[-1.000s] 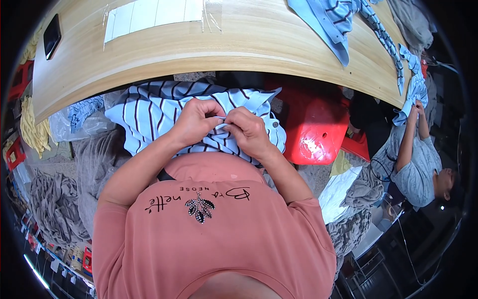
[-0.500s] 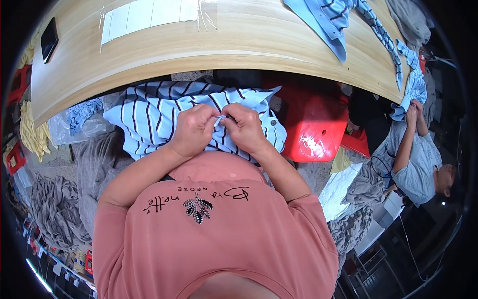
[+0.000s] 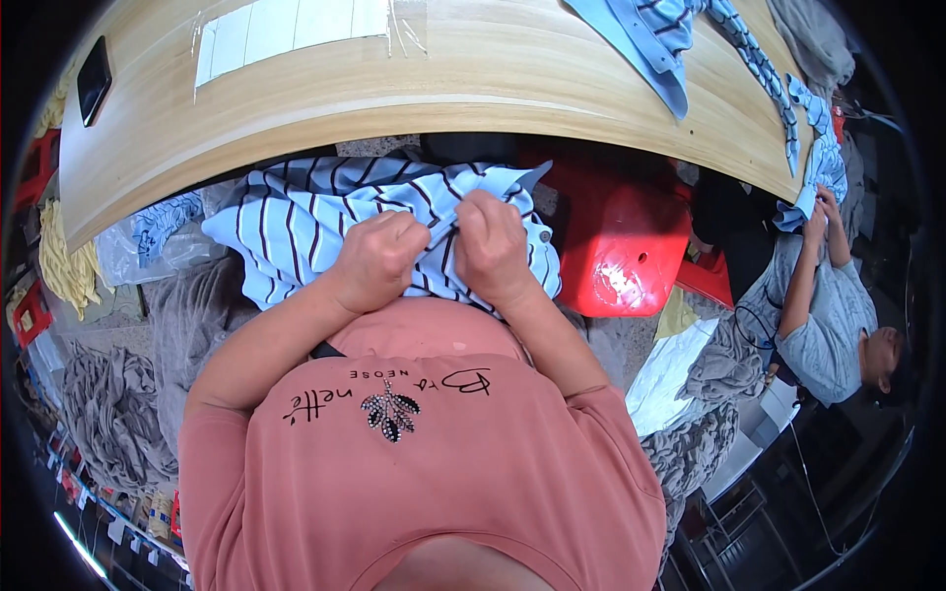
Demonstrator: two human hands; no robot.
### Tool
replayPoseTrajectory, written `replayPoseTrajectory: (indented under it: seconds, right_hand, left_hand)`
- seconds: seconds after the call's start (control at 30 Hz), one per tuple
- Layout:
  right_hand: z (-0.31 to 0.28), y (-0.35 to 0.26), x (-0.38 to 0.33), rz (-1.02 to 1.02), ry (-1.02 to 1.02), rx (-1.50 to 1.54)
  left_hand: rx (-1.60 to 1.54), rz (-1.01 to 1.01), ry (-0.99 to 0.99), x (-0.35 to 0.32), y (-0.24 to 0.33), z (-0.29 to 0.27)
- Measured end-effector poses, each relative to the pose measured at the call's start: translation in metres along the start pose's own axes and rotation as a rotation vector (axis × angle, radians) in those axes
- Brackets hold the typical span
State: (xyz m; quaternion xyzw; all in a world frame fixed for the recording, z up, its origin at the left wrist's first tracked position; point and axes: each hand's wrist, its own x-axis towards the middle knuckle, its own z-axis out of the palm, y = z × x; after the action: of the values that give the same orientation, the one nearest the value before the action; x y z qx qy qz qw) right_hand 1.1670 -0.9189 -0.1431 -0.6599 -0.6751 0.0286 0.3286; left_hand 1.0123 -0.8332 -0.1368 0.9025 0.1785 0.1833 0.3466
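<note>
A light blue shirt with dark stripes lies bunched across my lap, below the table's near edge. One dark button shows at its right end. My left hand is closed in a fist over the middle of the cloth, thumb side toward the right. A short gap to the right, my right hand is also closed, with its fingers curled into the striped fabric. A narrow fold runs between the two hands. The exact parts of the shirt inside my fingers are hidden.
Ahead stands a wooden table with a phone, a taped white paper strip and blue striped garments. A red plastic stool is at my right. Grey cloth heaps lie left. Farther right, a person handles blue fabric.
My hands have drawn apart from where they met. The right hand has shifted right and slightly up, and the left has moved a little down. The shirt stays in my lap.
</note>
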Motion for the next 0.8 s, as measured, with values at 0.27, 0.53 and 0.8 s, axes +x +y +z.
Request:
replayPoseTrajectory:
  seconds: [0.27,0.53,0.8]
  right_hand:
    - [-0.012,0.007,-0.021,0.203,0.084,-0.058]
    - [-0.032,0.012,-0.021,0.528,-0.18,0.203]
    - [-0.031,0.024,-0.031,0.233,-0.084,0.112]
  left_hand:
    - [-0.027,-0.106,-0.073,0.041,0.016,-0.004]
    - [-0.016,-0.277,-0.289,0.071,0.0,0.026]
    - [0.25,-0.092,-0.382,0.065,0.022,0.031]
